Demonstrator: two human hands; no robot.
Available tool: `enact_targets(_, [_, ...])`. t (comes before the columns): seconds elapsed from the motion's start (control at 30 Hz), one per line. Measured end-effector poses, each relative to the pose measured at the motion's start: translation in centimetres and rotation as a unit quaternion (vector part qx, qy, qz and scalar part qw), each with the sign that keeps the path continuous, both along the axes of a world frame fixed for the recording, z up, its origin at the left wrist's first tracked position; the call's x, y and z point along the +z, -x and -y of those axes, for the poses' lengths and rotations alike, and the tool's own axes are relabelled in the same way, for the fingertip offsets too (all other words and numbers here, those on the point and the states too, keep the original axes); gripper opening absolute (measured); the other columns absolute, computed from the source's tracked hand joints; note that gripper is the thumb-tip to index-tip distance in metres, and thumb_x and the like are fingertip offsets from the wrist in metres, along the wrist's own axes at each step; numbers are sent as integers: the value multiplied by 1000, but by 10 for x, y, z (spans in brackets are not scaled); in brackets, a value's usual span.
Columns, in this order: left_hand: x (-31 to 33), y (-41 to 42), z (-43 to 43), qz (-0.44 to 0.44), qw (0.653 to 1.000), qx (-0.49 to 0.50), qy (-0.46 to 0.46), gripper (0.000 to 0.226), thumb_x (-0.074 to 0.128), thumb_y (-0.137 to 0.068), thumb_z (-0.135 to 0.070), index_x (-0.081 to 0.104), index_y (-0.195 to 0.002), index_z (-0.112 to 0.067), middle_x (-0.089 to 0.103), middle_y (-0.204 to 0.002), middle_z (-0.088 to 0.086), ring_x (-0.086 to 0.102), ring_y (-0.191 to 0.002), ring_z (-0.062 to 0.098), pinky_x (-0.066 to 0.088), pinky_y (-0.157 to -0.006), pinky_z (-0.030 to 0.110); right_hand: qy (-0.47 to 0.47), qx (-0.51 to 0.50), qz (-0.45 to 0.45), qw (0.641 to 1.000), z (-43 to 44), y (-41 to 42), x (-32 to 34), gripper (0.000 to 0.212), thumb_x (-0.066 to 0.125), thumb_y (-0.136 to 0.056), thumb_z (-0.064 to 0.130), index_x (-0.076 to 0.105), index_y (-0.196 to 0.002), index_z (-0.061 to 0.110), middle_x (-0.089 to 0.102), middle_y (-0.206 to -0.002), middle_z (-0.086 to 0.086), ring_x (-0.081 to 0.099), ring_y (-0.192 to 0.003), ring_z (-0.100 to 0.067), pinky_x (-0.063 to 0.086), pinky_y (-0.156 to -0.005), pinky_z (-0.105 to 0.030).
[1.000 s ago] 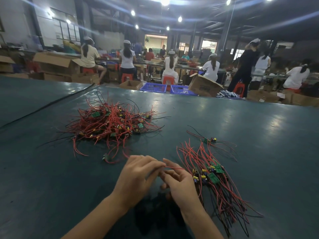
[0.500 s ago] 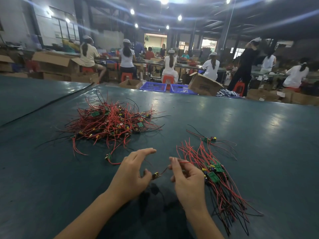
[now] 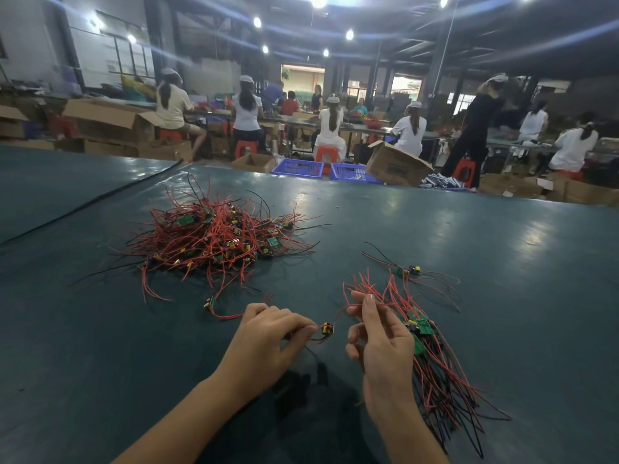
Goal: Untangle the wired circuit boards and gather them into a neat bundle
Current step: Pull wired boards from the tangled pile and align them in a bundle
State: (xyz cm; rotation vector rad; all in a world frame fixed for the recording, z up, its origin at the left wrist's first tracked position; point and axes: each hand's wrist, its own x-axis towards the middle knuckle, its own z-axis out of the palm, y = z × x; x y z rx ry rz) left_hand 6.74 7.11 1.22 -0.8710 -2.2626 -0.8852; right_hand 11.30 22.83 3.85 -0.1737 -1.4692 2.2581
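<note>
A tangled heap of wired circuit boards (image 3: 214, 239), red and black leads with small green boards, lies on the dark green table (image 3: 469, 249) to the left. A straightened bundle of boards (image 3: 432, 363) lies to the right, partly behind my right hand. Between my hands hangs one small board (image 3: 327, 329). My left hand (image 3: 264, 343) pinches its wires on one side. My right hand (image 3: 382, 343) pinches its red lead on the other, thumb and forefinger raised. One loose board (image 3: 210, 302) lies near the heap and another loose board (image 3: 407, 271) lies beyond the bundle.
A black cable (image 3: 90, 204) runs across the table's far left. Beyond the far edge stand cardboard boxes (image 3: 397, 165) and blue crates (image 3: 298, 169). Several people sit at benches on red stools in the background.
My hands have drawn apart, stretching one board's wires between them. The left hand's fingers have curled round the wires, and the right hand has lifted its red lead.
</note>
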Motion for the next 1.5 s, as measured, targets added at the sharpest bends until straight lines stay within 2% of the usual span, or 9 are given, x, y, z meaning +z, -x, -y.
enact_targets(0.27, [12,-5,-1,-93,995,17,14,19,53,-93,-29,67,-105,-24,58,-80,-17,54,-74,4,37,-83,32,-359,2,71,931,8,0,-17,20,75,-84,20,67,-102,24,63,-85,-1,53,-61,0,43,-59,-12])
enact_targets(0.47, [14,-9,-1,-156,986,-5,53,22,61,-88,-22,68,-108,-21,65,-90,-12,61,-84,11,35,-86,32,-433,0,58,899,6,-1,-23,7,73,-86,29,73,-90,23,66,-78,8,62,-69,-2,49,-65,-20])
enact_targets(0.6, [17,-15,-7,-199,980,23,-1,21,63,-87,-22,61,-107,-25,65,-109,-6,59,-100,15,37,-88,35,-389,-44,72,918,6,4,-22,29,66,-91,26,68,-63,30,66,-57,10,59,-56,1,42,-58,-20])
enact_targets(0.67, [21,-21,-11,-191,981,-11,-40,11,63,-87,-22,60,-97,-21,64,-100,-2,60,-89,19,43,-79,35,-316,-68,86,943,5,6,-19,40,66,-92,24,64,-52,23,58,-46,11,47,-44,0,38,-53,-24])
enact_targets(0.8, [24,-37,-21,36,985,-161,-52,19,55,-94,-33,60,-80,-21,57,-72,-8,52,-59,12,44,-56,29,-173,-105,90,975,0,6,-13,42,67,-91,23,66,-52,8,54,-48,5,44,-48,-6,39,-52,-22])
enact_targets(1.0, [18,-42,-46,471,849,-103,-218,49,45,-95,-49,65,-89,-4,70,-84,11,66,-76,25,53,-74,46,0,-76,111,991,3,3,-3,34,67,-89,26,75,-57,14,64,-54,3,52,-42,-5,43,-42,-23])
enact_targets(1.17, [14,-33,-44,463,833,-44,-300,21,53,-96,-25,63,-114,-18,68,-100,0,67,-82,10,58,-67,34,-16,-90,84,992,9,1,-1,35,65,-92,25,77,-58,26,71,-65,6,51,-55,0,40,-69,-29])
enact_targets(1.33, [19,-30,-42,556,609,-125,-551,30,66,-76,-17,66,-105,-10,74,-99,8,72,-76,16,54,-52,23,18,-61,78,995,11,-3,0,28,64,-92,27,79,-69,24,60,-59,-2,34,-40,-4,29,-40,-20])
enact_targets(1.5, [21,-28,-37,543,624,-155,-540,32,71,-70,-25,71,-95,-6,72,-86,10,66,-60,13,52,-50,21,3,-36,85,996,14,-5,1,25,66,-88,29,79,-68,23,68,-60,1,44,-39,-2,37,-41,-17])
